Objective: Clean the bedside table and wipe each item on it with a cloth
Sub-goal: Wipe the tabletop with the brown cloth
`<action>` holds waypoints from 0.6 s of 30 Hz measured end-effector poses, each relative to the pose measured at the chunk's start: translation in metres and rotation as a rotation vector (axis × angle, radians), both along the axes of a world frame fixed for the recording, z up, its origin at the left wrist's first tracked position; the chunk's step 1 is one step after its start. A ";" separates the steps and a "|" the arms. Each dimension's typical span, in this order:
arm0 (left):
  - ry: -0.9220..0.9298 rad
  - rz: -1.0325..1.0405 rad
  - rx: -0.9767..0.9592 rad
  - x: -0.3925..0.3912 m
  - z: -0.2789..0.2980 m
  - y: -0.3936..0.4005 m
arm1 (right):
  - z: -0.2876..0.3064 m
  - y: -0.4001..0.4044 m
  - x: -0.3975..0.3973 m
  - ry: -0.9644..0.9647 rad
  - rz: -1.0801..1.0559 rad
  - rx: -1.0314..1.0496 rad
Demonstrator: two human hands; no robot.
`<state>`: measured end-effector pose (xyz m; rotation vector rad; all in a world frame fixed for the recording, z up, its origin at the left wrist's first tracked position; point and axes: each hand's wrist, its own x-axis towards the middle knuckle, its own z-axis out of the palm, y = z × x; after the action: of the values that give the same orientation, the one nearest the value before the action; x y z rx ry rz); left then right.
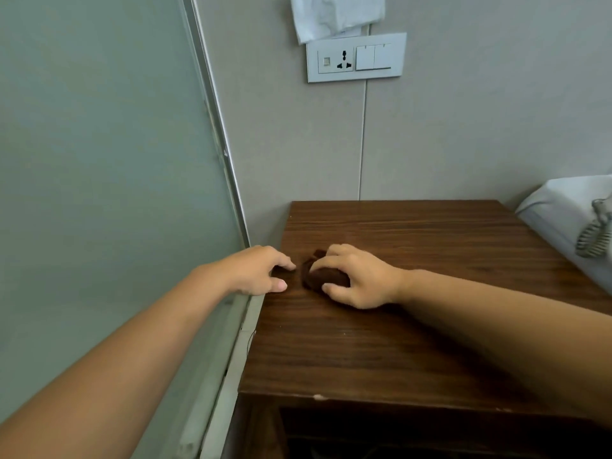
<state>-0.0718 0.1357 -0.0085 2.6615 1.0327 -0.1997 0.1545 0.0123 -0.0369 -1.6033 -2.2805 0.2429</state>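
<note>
Brown cloth (326, 276) (bunched) gripped by right hand (361, 279) on table (397, 326).

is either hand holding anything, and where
The right hand grips a bunched dark brown cloth from above, on the bedside table. The left hand holds nothing.

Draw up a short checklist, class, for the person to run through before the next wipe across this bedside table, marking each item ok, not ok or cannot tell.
1. Cloth in hand: the right hand grips the bunched brown cloth against the table top. Ok.
2. Left hand out of the cloth's way: its fingertips rest on the table right beside the cloth. Not ok.
3. Path free: nothing stands on the visible wood. Ok.
4. Items waiting to be wiped: a coiled phone cord lies on the bed at right; the phone itself is out of view. Cannot tell.
5. Cloth damp or dry: cannot tell.
</note>
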 end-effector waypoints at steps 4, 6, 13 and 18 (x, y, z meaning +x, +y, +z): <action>0.002 -0.033 -0.042 -0.002 0.003 -0.031 | 0.001 -0.076 -0.032 0.082 0.141 -0.014; 0.050 -0.029 -0.050 0.000 0.004 -0.041 | 0.003 -0.111 -0.045 0.127 0.180 -0.040; 0.027 0.057 0.011 -0.013 0.026 -0.065 | 0.028 -0.162 -0.049 0.289 0.167 -0.147; 0.085 0.135 -0.006 -0.036 0.021 -0.081 | 0.033 -0.067 -0.039 0.213 -0.080 0.107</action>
<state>-0.1075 0.0542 0.0121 2.5854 1.2311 -0.2892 0.1152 -0.0542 -0.0042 -1.5323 -2.0304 0.2537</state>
